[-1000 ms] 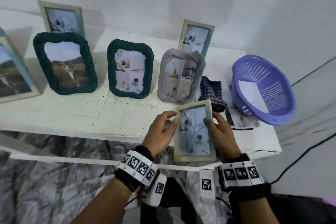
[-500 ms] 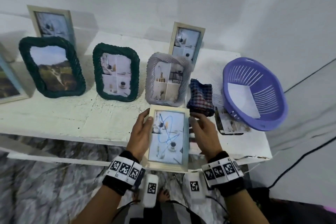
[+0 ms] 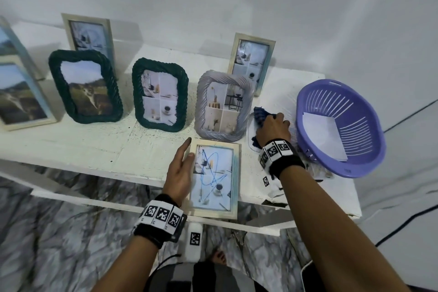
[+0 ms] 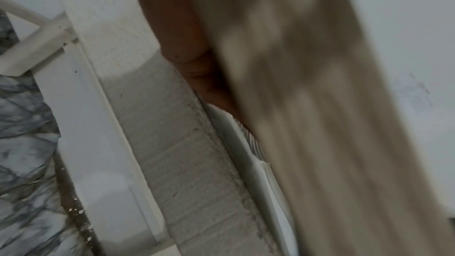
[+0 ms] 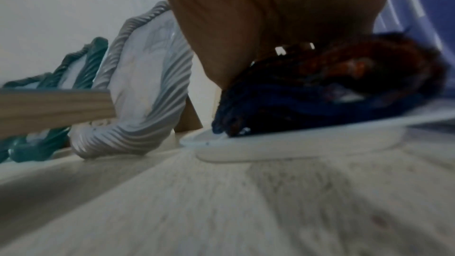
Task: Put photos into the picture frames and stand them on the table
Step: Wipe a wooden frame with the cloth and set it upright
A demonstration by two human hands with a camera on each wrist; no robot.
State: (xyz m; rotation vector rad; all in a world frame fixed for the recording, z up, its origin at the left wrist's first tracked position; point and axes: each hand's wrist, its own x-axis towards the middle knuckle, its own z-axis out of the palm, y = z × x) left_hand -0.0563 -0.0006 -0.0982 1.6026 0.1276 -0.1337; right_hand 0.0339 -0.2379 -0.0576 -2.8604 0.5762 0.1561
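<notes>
A pale wooden frame (image 3: 214,180) with a photo and blue scribbles on its glass lies face up at the table's front edge, overhanging it. My left hand (image 3: 188,149) holds its left side, thumb on the front; in the left wrist view the fingers (image 4: 182,36) lie beside the frame's blurred back (image 4: 320,124). My right hand (image 3: 272,123) is off the frame, to its upper right. It grips a dark checked cloth (image 3: 259,114), bunched under the palm (image 5: 320,94), which rests on a clear rounded sheet (image 5: 295,143).
Several filled frames stand along the white table (image 3: 94,149): a grey rope one (image 3: 201,106) just behind the held frame, two green ones (image 3: 137,92), wooden ones at the back (image 3: 272,54). A purple basket (image 3: 355,166) holding white paper sits at the right.
The frame went from tilted upright between both hands to flat at the table edge. My right hand let go of it and moved right onto the cloth; the left still holds it.
</notes>
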